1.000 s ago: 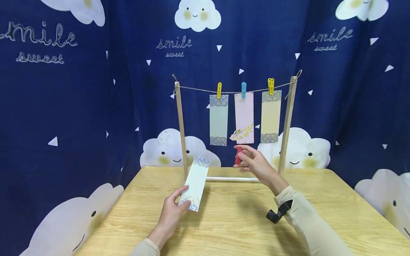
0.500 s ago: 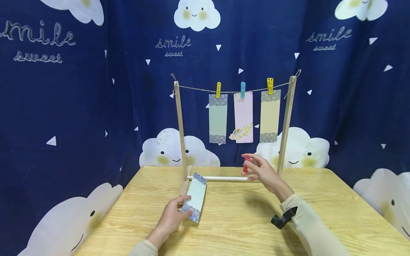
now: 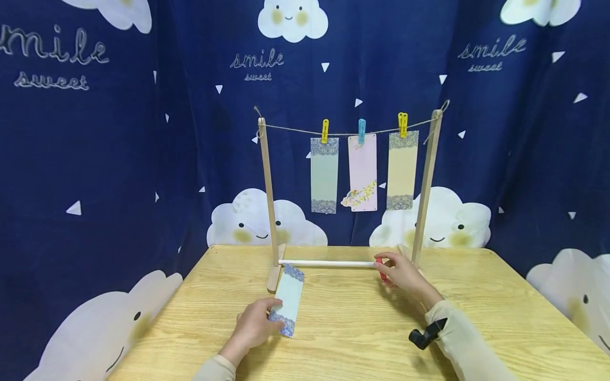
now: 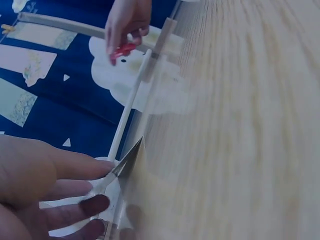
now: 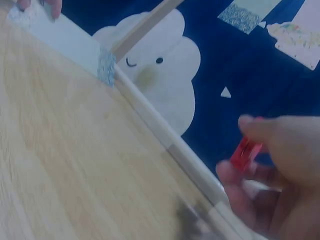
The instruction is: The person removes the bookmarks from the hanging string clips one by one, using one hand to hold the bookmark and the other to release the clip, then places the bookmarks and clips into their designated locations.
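Note:
My left hand (image 3: 254,325) pinches the lower end of a pale bookmark-shaped paper card (image 3: 289,296) with blue lace-pattern ends, low over the table at the left. The left wrist view catches this card (image 4: 131,157) nearly edge-on between thumb and fingers. My right hand (image 3: 402,275) pinches a red clothespin (image 3: 381,269) near the right end of the rack's white crossbar. From the right wrist the red clothespin (image 5: 246,152) shows between thumb and fingertips. Three cards hang from the twine above: a green card (image 3: 324,177), a pink card (image 3: 363,174) and a yellow card (image 3: 401,172).
A twine line (image 3: 290,128) runs between two wooden posts, the left post (image 3: 268,190) and the right post (image 3: 427,190). Yellow and blue clothespins grip the hanging cards. The white crossbar (image 3: 329,263) lies low behind both hands. A dark blue curtain (image 3: 181,132) stands behind the wooden table (image 3: 343,328).
My left hand has lowered the pale card toward the table and slightly nearer. My right hand has moved down and right with the red clothespin, away from the hanging cards.

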Action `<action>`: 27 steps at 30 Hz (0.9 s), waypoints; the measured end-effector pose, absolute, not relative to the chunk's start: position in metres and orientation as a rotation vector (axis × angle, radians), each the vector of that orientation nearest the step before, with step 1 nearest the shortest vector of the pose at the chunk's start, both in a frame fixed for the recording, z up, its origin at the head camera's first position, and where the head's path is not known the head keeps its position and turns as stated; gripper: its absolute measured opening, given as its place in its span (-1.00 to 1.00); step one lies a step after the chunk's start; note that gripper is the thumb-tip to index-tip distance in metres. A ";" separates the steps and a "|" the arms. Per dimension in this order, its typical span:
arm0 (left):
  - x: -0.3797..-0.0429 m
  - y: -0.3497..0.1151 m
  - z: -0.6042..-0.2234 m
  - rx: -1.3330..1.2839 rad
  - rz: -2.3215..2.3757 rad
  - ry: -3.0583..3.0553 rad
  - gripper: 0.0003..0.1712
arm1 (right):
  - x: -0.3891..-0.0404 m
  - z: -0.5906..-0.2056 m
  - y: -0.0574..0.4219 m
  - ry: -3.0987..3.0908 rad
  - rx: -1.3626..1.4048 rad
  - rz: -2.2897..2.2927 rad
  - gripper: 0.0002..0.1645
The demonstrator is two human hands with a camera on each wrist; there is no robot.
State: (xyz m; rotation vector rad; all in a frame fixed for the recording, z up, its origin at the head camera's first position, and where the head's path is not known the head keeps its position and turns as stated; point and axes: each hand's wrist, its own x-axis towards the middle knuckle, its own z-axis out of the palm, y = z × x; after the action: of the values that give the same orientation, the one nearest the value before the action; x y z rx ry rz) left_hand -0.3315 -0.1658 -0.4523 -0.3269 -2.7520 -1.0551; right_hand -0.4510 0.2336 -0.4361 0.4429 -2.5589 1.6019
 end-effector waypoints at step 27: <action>-0.325 -0.170 -0.443 -0.525 -0.598 -2.959 -0.52 | -0.453 -0.471 0.249 -2.744 0.317 0.713 -0.72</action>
State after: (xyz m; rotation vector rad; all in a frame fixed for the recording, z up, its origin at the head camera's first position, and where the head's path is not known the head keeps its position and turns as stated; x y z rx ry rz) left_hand -0.3253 -0.1697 -0.4433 -0.5251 -2.9589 -0.5976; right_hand -0.4528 0.2488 -0.4706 0.3166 -2.7439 0.7132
